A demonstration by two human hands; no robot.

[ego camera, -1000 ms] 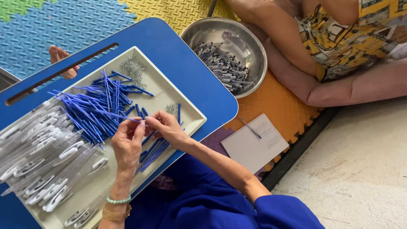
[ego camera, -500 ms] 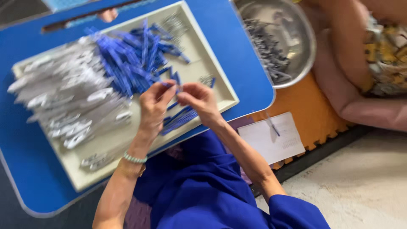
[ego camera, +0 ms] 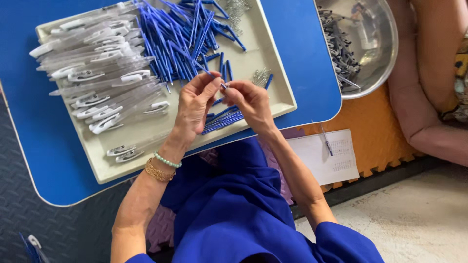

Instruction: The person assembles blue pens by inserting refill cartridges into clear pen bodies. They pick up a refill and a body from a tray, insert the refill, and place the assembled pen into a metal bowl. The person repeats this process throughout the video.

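My left hand (ego camera: 195, 104) and my right hand (ego camera: 248, 100) meet over the near edge of a beige tray (ego camera: 146, 153) on a blue table (ego camera: 44, 156). Between their fingertips they pinch a thin blue pen refill (ego camera: 197, 63) and a small metal spring (ego camera: 225, 85). A heap of blue refills (ego camera: 170, 34) lies at the tray's far side. Clear pen barrels with white clips (ego camera: 97, 73) are piled on its left. A few refills (ego camera: 222, 119) lie under my hands. Small springs (ego camera: 261, 75) sit by the tray's right wall.
A steel bowl (ego camera: 380, 48) with dark pen parts stands at the right, off the table. Another person's leg (ego camera: 429, 92) lies beside it. A sheet of paper with a pen (ego camera: 326, 156) rests on the orange mat. Dark textured flooring is at the left.
The view has swung so the tray sits higher and more to the left. My hands stay together over the tray's near edge, working the same refill and spring.
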